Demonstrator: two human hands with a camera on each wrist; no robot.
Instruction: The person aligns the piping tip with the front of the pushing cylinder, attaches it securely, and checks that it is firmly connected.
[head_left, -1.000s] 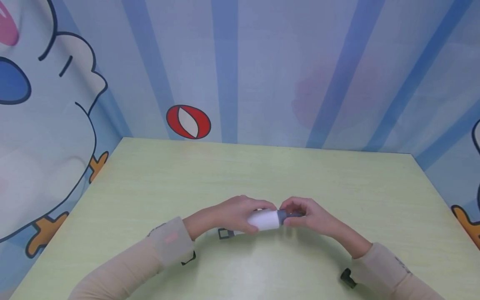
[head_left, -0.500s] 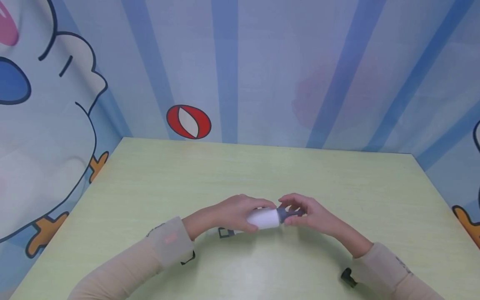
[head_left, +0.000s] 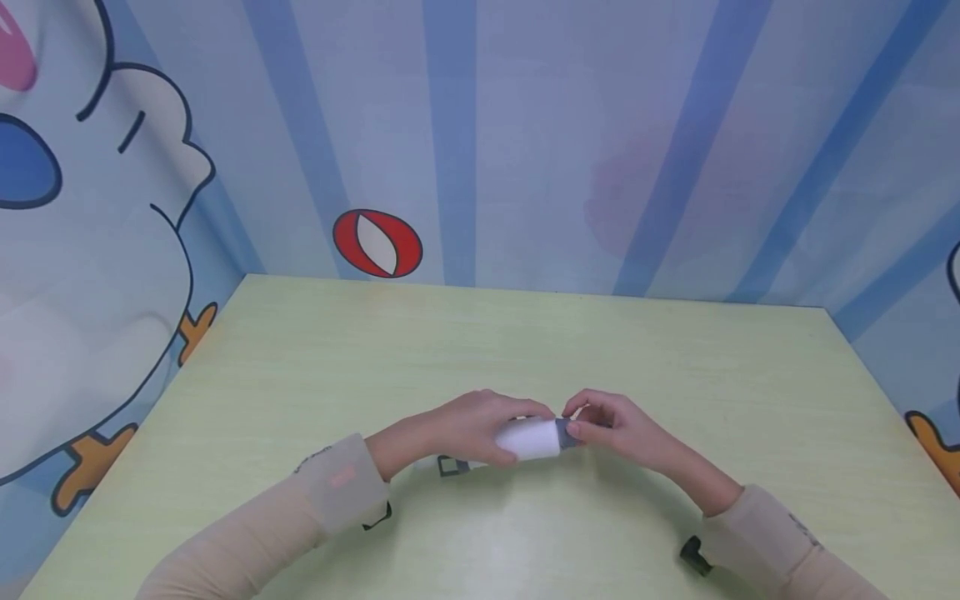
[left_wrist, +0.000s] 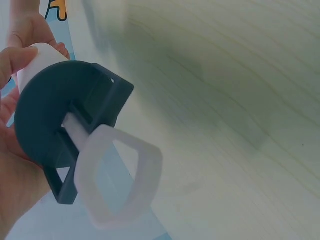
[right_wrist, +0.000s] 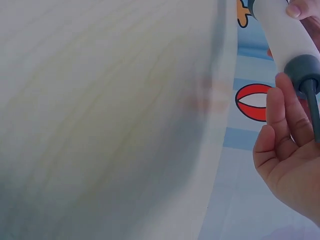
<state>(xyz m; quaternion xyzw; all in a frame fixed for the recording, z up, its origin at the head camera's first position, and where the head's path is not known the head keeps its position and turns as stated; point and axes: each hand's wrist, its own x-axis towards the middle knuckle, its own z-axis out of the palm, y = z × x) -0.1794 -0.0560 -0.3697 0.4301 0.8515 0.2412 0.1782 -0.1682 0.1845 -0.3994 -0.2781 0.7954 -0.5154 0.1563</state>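
Note:
My left hand [head_left: 472,425] grips the white barrel [head_left: 531,439] of a large plunger syringe, held almost level just above the table. In the left wrist view, its dark grey flanged collar [left_wrist: 42,110] and white loop handle [left_wrist: 151,170] point toward the camera. A grey nozzle cap [right_wrist: 301,67] with a long thin spout [right_wrist: 312,102] forms the other end. With thumb and fingertips, my right hand [head_left: 622,429] pinches that cap near the barrel; this hand hides most of the spout in the head view. In the right wrist view the thumb is out of sight.
The pale yellow-green wooden table [head_left: 480,342] spreads around both hands. Behind it stands a blue striped backdrop [head_left: 525,150] with a printed red and white oval [head_left: 377,243]. Cartoon-printed panels [head_left: 82,292] flank the table. Small dark mounts [head_left: 696,556] hang at the cuffs.
Half a second ago the right fingers were spread looser around the nozzle end, with the spout showing; now thumb and fingertips close on the cap. The left hand and barrel stay put.

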